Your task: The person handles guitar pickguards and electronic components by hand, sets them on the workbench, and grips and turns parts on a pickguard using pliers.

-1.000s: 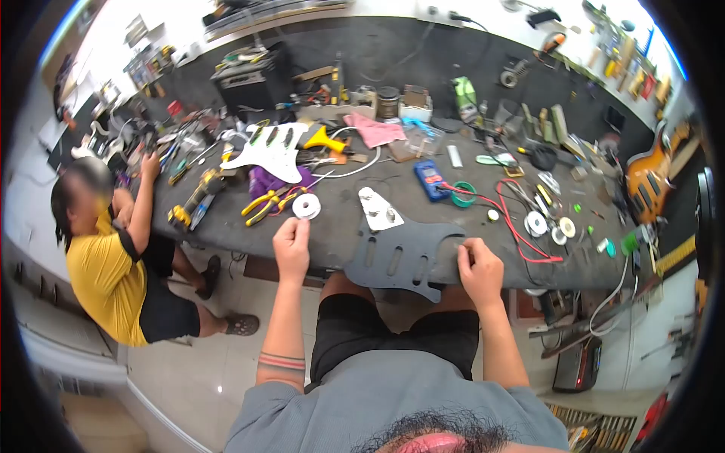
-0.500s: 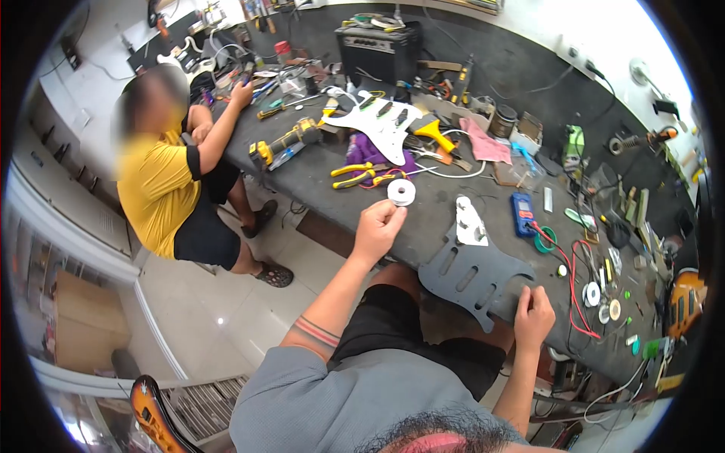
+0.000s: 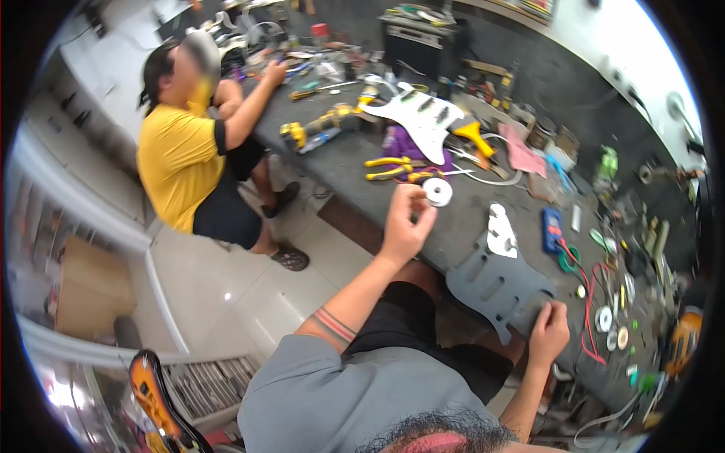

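My left hand [image 3: 410,219] is beside a white spool [image 3: 437,192] on the workbench, its thumb and index finger parted and the fingertips close to the spool's rim. Whether they touch it is unclear. The fingers of my right hand [image 3: 549,332] are pressed together by the right edge of a dark grey pickguard [image 3: 491,283]; what they hold, if anything, is too small to tell. That pickguard overhangs the bench's front edge. A white plate with metal parts [image 3: 501,232] rests at its upper end. Yellow-handled pliers [image 3: 389,167] lie behind the spool.
A person in a yellow shirt [image 3: 177,162] sits at the left. On the bench [image 3: 343,177] are a yellow drill [image 3: 321,127], a white pickguard [image 3: 415,117], a blue multimeter [image 3: 552,230] and red leads [image 3: 587,325]. An orange guitar [image 3: 155,396] stands lower left.
The view has swung left, so the bench appears shifted right and tilted. My left thumb and index finger have parted near the spool. My right hand stays by the dark pickguard.
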Demonstrator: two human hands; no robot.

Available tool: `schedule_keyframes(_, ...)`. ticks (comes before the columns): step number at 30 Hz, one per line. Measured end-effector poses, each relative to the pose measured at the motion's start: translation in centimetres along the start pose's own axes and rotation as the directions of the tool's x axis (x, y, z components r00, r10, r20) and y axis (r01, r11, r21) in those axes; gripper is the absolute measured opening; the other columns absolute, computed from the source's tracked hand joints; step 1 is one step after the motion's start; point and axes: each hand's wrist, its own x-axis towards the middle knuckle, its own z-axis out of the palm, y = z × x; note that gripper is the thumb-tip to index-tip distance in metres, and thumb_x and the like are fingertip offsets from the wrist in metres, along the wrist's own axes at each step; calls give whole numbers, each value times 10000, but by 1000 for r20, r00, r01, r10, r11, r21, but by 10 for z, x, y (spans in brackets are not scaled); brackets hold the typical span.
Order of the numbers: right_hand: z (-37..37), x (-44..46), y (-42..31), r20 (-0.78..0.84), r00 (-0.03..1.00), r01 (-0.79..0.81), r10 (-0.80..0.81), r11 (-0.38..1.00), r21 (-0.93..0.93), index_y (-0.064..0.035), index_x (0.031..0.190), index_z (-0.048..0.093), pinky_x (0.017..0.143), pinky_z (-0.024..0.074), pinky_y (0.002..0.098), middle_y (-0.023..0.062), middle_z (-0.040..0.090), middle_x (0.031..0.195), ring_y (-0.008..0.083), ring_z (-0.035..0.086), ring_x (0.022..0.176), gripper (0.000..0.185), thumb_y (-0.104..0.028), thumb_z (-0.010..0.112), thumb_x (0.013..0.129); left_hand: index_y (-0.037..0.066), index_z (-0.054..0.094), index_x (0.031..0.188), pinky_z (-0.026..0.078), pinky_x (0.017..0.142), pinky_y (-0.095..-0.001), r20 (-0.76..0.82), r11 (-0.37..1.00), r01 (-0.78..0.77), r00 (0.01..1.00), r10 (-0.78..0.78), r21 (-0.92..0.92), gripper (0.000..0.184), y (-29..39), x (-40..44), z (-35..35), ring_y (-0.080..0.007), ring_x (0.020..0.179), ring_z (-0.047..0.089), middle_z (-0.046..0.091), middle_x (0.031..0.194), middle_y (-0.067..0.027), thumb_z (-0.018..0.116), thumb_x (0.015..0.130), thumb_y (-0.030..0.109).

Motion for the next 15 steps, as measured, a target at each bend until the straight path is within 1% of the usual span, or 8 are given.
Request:
schedule_keyframes(2,-3,4,-11,65,994,-82,86,995,-59,-55,945,661,659,521,475,216,664,834,449,651,736,174,-202,711,1023,50,611,1125,504,879,-302,13,975,-3,1000,0,224,212,6,1,-8,-140,931,581,551,1044,-31,721,949,4)
schedule_keyframes(3,-7,6,-17,123,984,-121,133,988,-96,-49,897,644,645,509,481,220,653,825,452,651,737,241,-246,725,1011,45,632,1100,507,874,-317,-1,968,-75,997,78,238,175,6,2,-8,-157,937,579,565,1026,-33,725,952,35)
schedule_keyframes(4,-13,10,-27,89,991,-92,98,994,-65,-51,869,639,635,504,490,217,653,819,449,656,748,291,-293,733,1001,39,656,1100,517,868,-331,47,904,-134,991,126,407,153,9,2,-9,-163,942,591,586,1022,-33,718,960,50)
schedule_keyframes(7,-17,1,-2,49,998,-43,42,998,35,-100,879,687,666,552,519,167,711,842,433,704,798,261,-338,730,975,-8,682,1136,565,785,-322,11,980,138,990,-141,146,141,-16,-7,-4,-170,838,653,676,990,-79,680,1011,57)
schedule_keyframes(8,-17,-5,5,15,999,-37,37,999,22,-97,873,667,662,557,522,167,707,831,425,710,784,264,-335,714,979,-22,681,1154,571,769,-320,66,974,95,992,-110,208,146,-25,-5,-7,-177,835,665,694,1000,-90,667,1035,61)
schedule_keyframes(11,-17,-14,24,-85,994,68,-64,997,37,-83,863,623,663,549,536,159,677,777,426,699,752,268,-309,694,990,-38,683,1161,548,732,-312,128,981,90,985,-112,172,174,-51,2,-13,-171,807,627,702,1000,-101,629,1106,118)
schedule_keyframes(13,-25,-23,19,-97,995,33,-20,990,135,-67,889,630,711,545,517,159,672,793,411,705,803,233,-266,694,993,-26,693,1174,544,712,-299,144,974,109,980,-138,197,183,-58,8,-17,-146,831,633,704,1023,-79,639,1108,136)
schedule_keyframes(15,-41,-43,11,-119,989,-37,84,934,356,-45,934,639,769,538,495,156,679,859,385,706,881,172,-200,685,991,-3,764,1049,532,899,-447,70,971,128,987,-145,203,243,-29,8,-9,-294,983,678,741,1057,-168,690,1051,228)
